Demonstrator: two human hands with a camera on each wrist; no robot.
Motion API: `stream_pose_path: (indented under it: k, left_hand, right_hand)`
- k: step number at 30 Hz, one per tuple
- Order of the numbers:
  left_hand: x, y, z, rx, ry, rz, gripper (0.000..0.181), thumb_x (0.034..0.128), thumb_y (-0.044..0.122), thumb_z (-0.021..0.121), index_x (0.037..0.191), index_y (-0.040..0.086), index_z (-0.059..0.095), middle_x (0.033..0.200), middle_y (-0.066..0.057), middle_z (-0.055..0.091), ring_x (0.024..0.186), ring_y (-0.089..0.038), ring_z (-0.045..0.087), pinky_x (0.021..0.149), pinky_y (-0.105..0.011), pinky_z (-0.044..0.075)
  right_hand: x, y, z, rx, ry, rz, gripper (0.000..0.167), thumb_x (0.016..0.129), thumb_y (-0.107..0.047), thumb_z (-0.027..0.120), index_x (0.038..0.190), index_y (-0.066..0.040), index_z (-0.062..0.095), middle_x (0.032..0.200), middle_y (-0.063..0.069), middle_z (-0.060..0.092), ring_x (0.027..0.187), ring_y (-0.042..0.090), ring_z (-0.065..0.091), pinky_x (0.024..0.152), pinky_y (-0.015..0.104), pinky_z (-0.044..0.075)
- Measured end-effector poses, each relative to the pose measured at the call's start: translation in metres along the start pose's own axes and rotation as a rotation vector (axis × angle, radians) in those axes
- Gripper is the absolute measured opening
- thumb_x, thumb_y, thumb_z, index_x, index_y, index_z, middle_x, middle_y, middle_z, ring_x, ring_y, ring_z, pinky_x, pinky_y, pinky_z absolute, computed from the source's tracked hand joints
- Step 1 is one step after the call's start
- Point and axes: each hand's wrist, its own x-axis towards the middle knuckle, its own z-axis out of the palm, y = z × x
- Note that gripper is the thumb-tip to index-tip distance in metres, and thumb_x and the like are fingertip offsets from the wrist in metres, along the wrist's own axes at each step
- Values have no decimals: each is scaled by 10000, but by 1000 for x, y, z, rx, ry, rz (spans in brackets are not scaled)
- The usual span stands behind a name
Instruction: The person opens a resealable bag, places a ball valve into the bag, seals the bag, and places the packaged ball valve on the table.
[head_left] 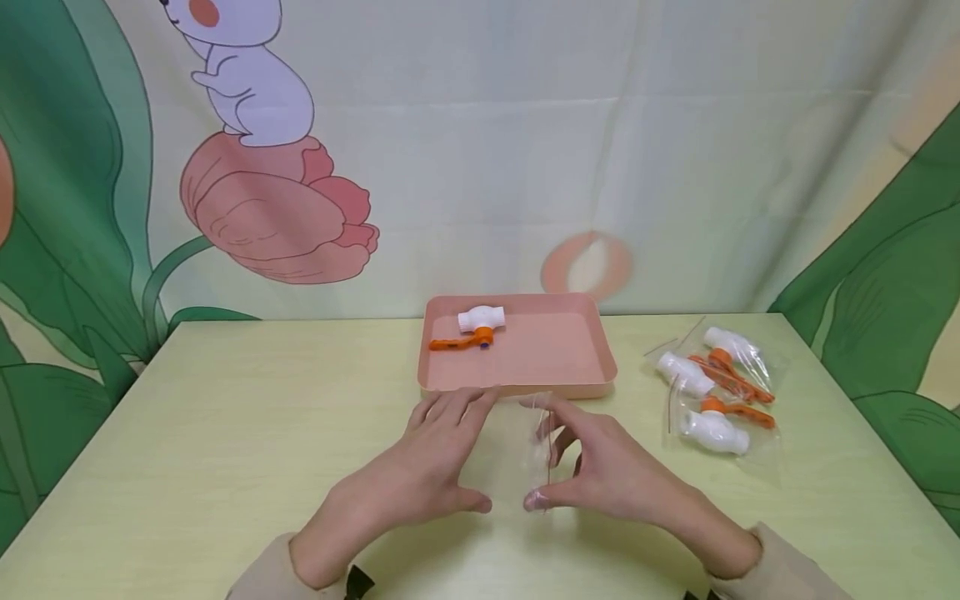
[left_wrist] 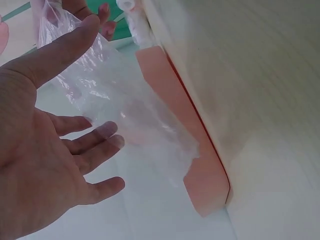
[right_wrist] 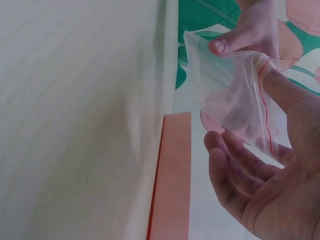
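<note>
A clear zip bag [head_left: 517, 450] with a red line along its mouth is held up over the table, with nothing seen inside it. My right hand [head_left: 607, 467] holds the mouth end, its thumb and curved index finger at opposite edges. In the right wrist view, the right thumb lies on the zip bag [right_wrist: 235, 92] near the red line. My left hand [head_left: 420, 467] is at the other end, fingers extended and thumb apart. The left wrist view has the left fingers [left_wrist: 102, 150] spread against or beside the bag; exact contact is unclear.
Beyond the hands stands a pink tray [head_left: 555, 354] with a white ball valve [head_left: 482, 318] with an orange handle inside. At the right lie several bagged valves [head_left: 716, 432], overlapping. A printed curtain [head_left: 480, 167] hangs behind the pale table [head_left: 225, 417].
</note>
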Motion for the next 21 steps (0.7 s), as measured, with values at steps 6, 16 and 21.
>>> stream_pose_path:
  k: [6,16,21]
  left_hand:
    - [0,-1,-3,15,27,10,1060,742,327,950,1560,87,322,1419,-65,450,1306,-280,425,1181,-564,200]
    - [0,-1,-2,78,58,14,1005,724,321,961,1516,108,380,1291,-37,483,1232,-267,449,1163,-566,226]
    - [0,3,-2,91,69,21,1005,717,315,965,1510,105,385,1293,-41,482,1252,-273,444,1165,-574,221]
  right_hand:
    - [1,1,0,0,23,-46,746,783,-350,919,1418,-274,535,1066,-31,629,890,127,662,648,318,574]
    - [2,0,-3,-32,247,-81,176,857,-73,837,1011,-136,779,829,-71,585,676,129,535,586,245,482]
    - [2,-5,-9,254,152,74,119,938,-103,755,1034,-34,761,760,49,675,576,133,565,516,235,468]
